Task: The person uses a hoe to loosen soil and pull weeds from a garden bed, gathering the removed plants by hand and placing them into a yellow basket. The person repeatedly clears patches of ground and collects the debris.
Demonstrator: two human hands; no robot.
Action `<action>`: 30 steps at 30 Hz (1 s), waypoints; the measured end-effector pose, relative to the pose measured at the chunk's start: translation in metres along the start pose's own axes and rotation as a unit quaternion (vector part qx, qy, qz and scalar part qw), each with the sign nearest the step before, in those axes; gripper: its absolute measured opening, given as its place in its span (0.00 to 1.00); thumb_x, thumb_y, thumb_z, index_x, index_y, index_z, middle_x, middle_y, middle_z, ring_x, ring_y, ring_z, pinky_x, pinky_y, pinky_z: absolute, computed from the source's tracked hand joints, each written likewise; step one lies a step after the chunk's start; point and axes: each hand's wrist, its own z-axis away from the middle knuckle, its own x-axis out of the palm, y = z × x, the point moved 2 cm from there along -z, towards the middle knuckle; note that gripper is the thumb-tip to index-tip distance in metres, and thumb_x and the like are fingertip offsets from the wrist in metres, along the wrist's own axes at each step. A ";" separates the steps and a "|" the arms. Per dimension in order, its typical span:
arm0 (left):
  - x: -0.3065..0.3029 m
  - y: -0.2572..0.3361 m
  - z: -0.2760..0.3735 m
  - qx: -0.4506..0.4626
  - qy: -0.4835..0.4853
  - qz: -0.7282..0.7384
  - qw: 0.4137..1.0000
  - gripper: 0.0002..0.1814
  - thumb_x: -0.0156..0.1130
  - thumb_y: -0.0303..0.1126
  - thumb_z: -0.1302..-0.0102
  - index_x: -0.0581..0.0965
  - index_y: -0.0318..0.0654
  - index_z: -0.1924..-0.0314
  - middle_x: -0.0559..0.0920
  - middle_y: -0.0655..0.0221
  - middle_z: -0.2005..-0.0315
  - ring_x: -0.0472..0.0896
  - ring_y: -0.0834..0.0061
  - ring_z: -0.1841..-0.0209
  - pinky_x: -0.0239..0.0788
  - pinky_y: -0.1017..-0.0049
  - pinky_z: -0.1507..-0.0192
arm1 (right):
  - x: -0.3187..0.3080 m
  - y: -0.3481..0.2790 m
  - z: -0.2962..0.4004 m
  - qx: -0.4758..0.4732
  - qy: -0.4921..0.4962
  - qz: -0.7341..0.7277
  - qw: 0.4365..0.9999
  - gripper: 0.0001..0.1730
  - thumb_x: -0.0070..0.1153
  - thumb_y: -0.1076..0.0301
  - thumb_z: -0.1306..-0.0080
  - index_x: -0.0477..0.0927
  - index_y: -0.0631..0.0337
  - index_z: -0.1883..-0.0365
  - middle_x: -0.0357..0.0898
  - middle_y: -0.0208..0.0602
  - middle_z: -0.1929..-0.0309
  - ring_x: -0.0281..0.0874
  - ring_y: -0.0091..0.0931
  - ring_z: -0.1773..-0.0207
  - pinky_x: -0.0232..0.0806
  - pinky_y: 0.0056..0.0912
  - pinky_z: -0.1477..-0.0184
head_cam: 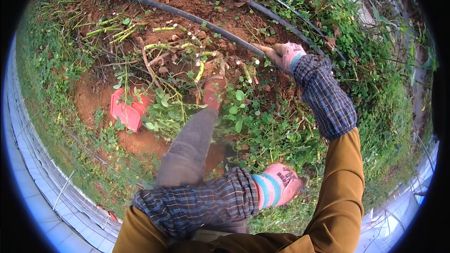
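My right hand [286, 55], in a pink work glove, is closed around a short tan stick [262, 47], apparently wooden. It is beside the black irrigation hose [197, 19], whose near end passes out of sight by the fingers. Closer to my body, my left hand [281, 184] wears a pink glove with turquoise bands and is low over the green weeds [267, 140]. Its fingers point away to the right, so what they hold is hidden. Between the hands and the hose, pruned woody stumps [198, 72] with pale cut ends rise from the reddish soil [168, 5].
My red-brown boot [213, 93] is planted against the stumps. A red plastic object [128, 110] lies to the left among leafy shoots [163, 100]. Cut green stems [105, 30] lie farther back. A second black hose [263, 8] curves behind. Pale sheeting [38, 196] borders the left side.
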 end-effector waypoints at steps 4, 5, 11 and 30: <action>0.000 -0.012 0.010 0.032 -0.010 0.019 0.999 0.09 0.54 0.34 0.38 0.77 0.42 0.59 0.82 0.62 0.74 0.83 0.56 0.67 0.73 0.61 0.69 | 0.020 0.035 0.043 0.087 0.077 -0.011 0.993 0.16 0.54 0.52 0.32 0.80 0.57 0.62 0.81 0.46 0.73 0.81 0.42 0.68 0.71 0.44 0.66; -0.003 -0.011 0.012 0.023 -0.013 0.017 1.000 0.09 0.54 0.34 0.38 0.77 0.42 0.60 0.82 0.62 0.74 0.83 0.56 0.67 0.73 0.61 0.69 | 0.024 0.047 0.052 0.110 0.093 -0.008 0.990 0.15 0.54 0.54 0.32 0.79 0.57 0.63 0.81 0.47 0.73 0.81 0.42 0.68 0.71 0.45 0.65; -0.017 -0.012 0.019 0.033 0.011 0.053 0.998 0.10 0.51 0.35 0.35 0.77 0.43 0.58 0.82 0.61 0.72 0.82 0.55 0.66 0.72 0.59 0.67 | -0.017 0.006 0.029 -0.113 0.257 0.103 0.954 0.15 0.57 0.61 0.35 0.77 0.56 0.53 0.77 0.42 0.64 0.79 0.42 0.62 0.72 0.45 0.58; -0.047 -0.022 0.030 -0.031 -0.025 0.077 0.996 0.18 0.42 0.37 0.28 0.81 0.39 0.61 0.85 0.63 0.68 0.84 0.58 0.63 0.73 0.59 0.59 | 0.037 -0.135 -0.155 -0.054 -0.351 -0.041 0.934 0.35 0.56 0.60 0.36 0.64 0.39 0.30 0.77 0.39 0.41 0.76 0.36 0.43 0.69 0.41 0.40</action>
